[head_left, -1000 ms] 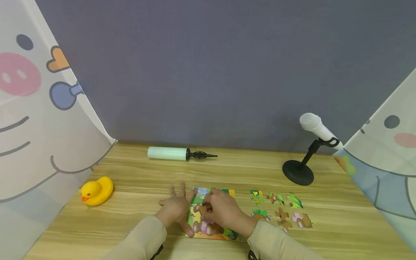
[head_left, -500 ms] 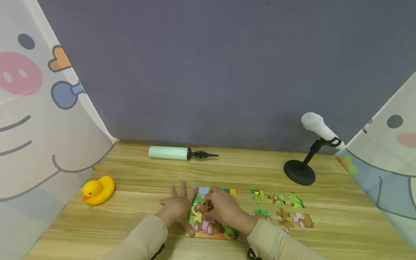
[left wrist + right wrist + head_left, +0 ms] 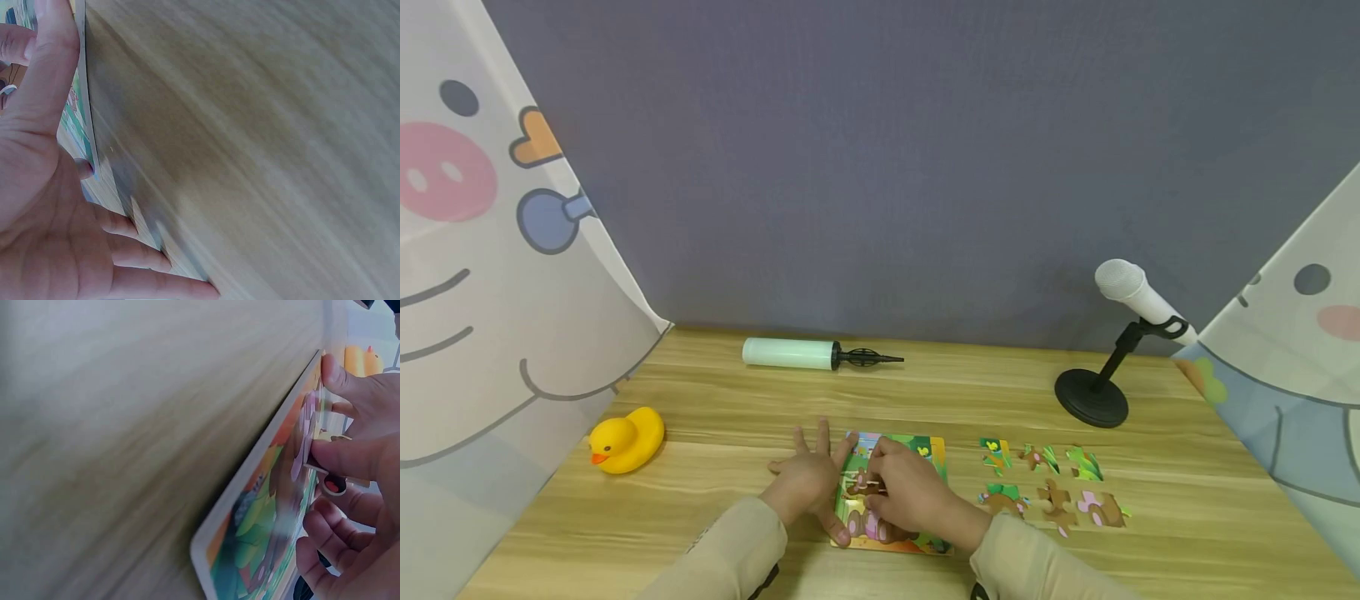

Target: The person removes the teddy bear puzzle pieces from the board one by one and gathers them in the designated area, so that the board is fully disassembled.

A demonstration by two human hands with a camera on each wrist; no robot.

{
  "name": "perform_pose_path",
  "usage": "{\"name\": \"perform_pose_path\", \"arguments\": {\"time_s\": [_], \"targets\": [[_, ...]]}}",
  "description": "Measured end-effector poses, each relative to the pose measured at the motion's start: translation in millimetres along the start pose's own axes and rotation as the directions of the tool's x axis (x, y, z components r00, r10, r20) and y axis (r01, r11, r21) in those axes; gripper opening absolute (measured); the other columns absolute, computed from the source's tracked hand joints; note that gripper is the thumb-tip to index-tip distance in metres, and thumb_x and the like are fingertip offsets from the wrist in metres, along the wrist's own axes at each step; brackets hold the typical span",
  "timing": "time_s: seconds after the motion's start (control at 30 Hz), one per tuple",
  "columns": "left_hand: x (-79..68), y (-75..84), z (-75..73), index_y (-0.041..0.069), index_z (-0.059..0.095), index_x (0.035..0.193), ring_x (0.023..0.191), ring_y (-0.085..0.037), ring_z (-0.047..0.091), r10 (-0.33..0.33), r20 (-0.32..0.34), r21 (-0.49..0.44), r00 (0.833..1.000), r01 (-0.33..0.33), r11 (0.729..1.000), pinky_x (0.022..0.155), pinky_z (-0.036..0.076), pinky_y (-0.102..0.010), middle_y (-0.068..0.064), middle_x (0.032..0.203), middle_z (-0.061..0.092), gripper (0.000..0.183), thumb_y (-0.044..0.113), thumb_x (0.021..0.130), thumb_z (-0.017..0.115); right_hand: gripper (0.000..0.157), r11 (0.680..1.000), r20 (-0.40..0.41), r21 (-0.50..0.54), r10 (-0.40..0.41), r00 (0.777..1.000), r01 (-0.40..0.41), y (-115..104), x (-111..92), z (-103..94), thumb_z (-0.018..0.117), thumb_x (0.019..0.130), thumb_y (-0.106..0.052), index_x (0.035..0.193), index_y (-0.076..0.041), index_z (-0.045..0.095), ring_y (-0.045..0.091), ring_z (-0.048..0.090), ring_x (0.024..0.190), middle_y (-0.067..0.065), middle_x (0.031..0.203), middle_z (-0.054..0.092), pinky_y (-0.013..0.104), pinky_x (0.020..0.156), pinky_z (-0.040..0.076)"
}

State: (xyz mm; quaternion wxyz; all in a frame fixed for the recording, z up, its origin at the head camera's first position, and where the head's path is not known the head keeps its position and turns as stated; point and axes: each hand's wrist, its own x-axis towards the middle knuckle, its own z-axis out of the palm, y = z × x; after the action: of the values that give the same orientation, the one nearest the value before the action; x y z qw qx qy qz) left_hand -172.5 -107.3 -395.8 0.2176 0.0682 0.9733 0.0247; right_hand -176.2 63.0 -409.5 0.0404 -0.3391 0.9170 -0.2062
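Note:
My left hand (image 3: 808, 483) lies with fingers spread at the left side of a bear jigsaw board (image 3: 891, 547). Its thumb and index finger press on the board's left edge, and the other fingers rest on the table, as the left wrist view also shows. Over the middle of the board, my right hand (image 3: 913, 492) pinches a brown puzzle piece (image 3: 334, 485) between thumb and fingers. That piece stands tilted close to the board's surface in the right wrist view; the fingers hide much of it from the head camera. Part of the picture is covered by the right hand.
Several loose puzzle pieces (image 3: 1084, 463) lie in two rows right of the board. A white microphone (image 3: 1138, 292) on a black stand (image 3: 1090, 398) is behind them. A hand pump (image 3: 790, 353) lies at the back, and a yellow rubber duck (image 3: 628, 442) sits at the left.
The right hand has shifted slightly left and toward the wearer with the puzzle piece, uncovering more of the board's upper right corner. The left hand keeps its place.

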Motion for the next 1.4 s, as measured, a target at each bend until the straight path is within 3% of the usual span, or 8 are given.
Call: {"name": "perform_pose_path", "arguments": {"time_s": [0.17, 0.47, 0.63, 0.8, 0.93, 1.13, 1.27, 1.4], "targets": [[0.2, 0.3, 0.2, 0.021, 0.019, 0.163, 0.144, -0.063, 0.013, -0.008, -0.001, 0.008, 1.000, 0.008, 1.000, 0.090, 0.038, -0.083, -0.031, 0.165, 0.009, 0.138, 0.054, 0.051, 0.092, 0.020, 0.999, -0.006, -0.047, -0.016, 1.000, 0.016, -1.5, 0.8, 1.4, 0.085, 0.081, -0.017, 0.093, -0.004, 0.075, 0.005, 0.052, 0.080, -0.004, 0.098, 0.056, 0.017, 0.065, 0.048], [0.3, 0.7, -0.1, 0.022, 0.018, 0.163, 0.145, -0.062, 0.013, -0.022, 0.008, 0.020, 1.000, 0.022, 1.000, 0.091, 0.038, -0.082, -0.030, 0.165, 0.008, 0.138, 0.055, 0.051, 0.092, 0.017, 0.995, 0.017, 0.085, 0.049, 0.999, -0.051, 2.7, 3.7, 2.2, 0.084, 0.082, -0.014, 0.082, -0.005, 0.069, 0.005, 0.044, 0.072, -0.006, 0.088, 0.050, 0.018, 0.058, 0.043], [0.8, 1.8, -0.1, 0.024, 0.016, 0.163, 0.145, -0.062, 0.014, -0.024, 0.011, 0.048, 1.000, 0.023, 0.999, 0.091, 0.040, -0.081, -0.029, 0.165, 0.008, 0.138, 0.057, 0.051, 0.090, 0.023, 0.996, -0.020, 0.047, 0.072, 0.997, -0.071, 1.7, 3.5, 1.7, 0.086, 0.081, -0.019, 0.077, -0.007, 0.067, 0.009, 0.049, 0.078, -0.004, 0.089, 0.053, 0.022, 0.066, 0.048], [0.8, 3.1, 0.5, 0.024, 0.016, 0.163, 0.144, -0.063, 0.015, -0.016, 0.011, 0.070, 1.000, 0.015, 0.997, 0.090, 0.041, -0.080, -0.029, 0.165, 0.009, 0.138, 0.058, 0.051, 0.089, 0.032, 0.995, -0.077, -0.078, 0.057, 0.995, -0.063, 0.8, 1.7, -2.0, 0.090, 0.077, -0.031, 0.090, -0.010, 0.070, 0.010, 0.048, 0.083, -0.007, 0.089, 0.051, 0.030, 0.074, 0.048], [0.6, 2.9, 0.9, 0.024, 0.016, 0.163, 0.144, -0.063, 0.014, -0.012, 0.009, 0.064, 1.000, 0.011, 0.998, 0.090, 0.041, -0.080, -0.029, 0.165, 0.009, 0.138, 0.058, 0.051, 0.090, 0.036, 0.998, -0.051, -0.061, 0.032, 0.998, -0.035, 2.7, 0.8, -5.1, 0.092, 0.075, -0.029, 0.100, -0.010, 0.074, 0.007, 0.046, 0.081, -0.007, 0.093, 0.052, 0.025, 0.070, 0.045], [0.2, 0.9, 0.6, 0.022, 0.017, 0.163, 0.144, -0.064, 0.013, -0.008, 0.009, 0.036, 1.000, 0.007, 0.999, 0.090, 0.039, -0.082, -0.030, 0.165, 0.008, 0.139, 0.056, 0.051, 0.090, 0.020, 0.999, -0.006, 0.037, -0.020, 1.000, 0.021, 4.1, 3.3, -6.6, 0.092, 0.075, -0.018, 0.089, -0.015, 0.078, 0.005, 0.048, 0.081, -0.007, 0.097, 0.056, 0.021, 0.067, 0.046], [0.5, 0.1, 0.7, 0.021, 0.017, 0.163, 0.144, -0.064, 0.012, -0.006, 0.010, 0.027, 1.000, 0.005, 1.000, 0.090, 0.038, -0.083, -0.031, 0.165, 0.008, 0.138, 0.056, 0.051, 0.091, 0.014, 0.998, -0.012, -0.020, -0.057, 0.998, 0.057, 2.0, 5.5, -7.1, 0.092, 0.074, -0.019, 0.079, -0.018, 0.079, 0.005, 0.050, 0.082, -0.008, 0.095, 0.058, 0.020, 0.067, 0.047], [0.8, 0.3, 0.6, 0.022, 0.017, 0.163, 0.144, -0.063, 0.013, -0.011, 0.012, 0.037, 1.000, 0.010, 0.999, 0.090, 0.039, -0.082, -0.030, 0.165, 0.008, 0.139, 0.057, 0.051, 0.091, 0.019, 0.994, -0.025, -0.076, -0.083, 0.996, 0.081, 0.6, 5.6, -7.0, 0.092, 0.074, -0.019, 0.069, -0.014, 0.075, 0.005, 0.052, 0.081, -0.007, 0.093, 0.060, 0.020, 0.069, 0.050]]}}
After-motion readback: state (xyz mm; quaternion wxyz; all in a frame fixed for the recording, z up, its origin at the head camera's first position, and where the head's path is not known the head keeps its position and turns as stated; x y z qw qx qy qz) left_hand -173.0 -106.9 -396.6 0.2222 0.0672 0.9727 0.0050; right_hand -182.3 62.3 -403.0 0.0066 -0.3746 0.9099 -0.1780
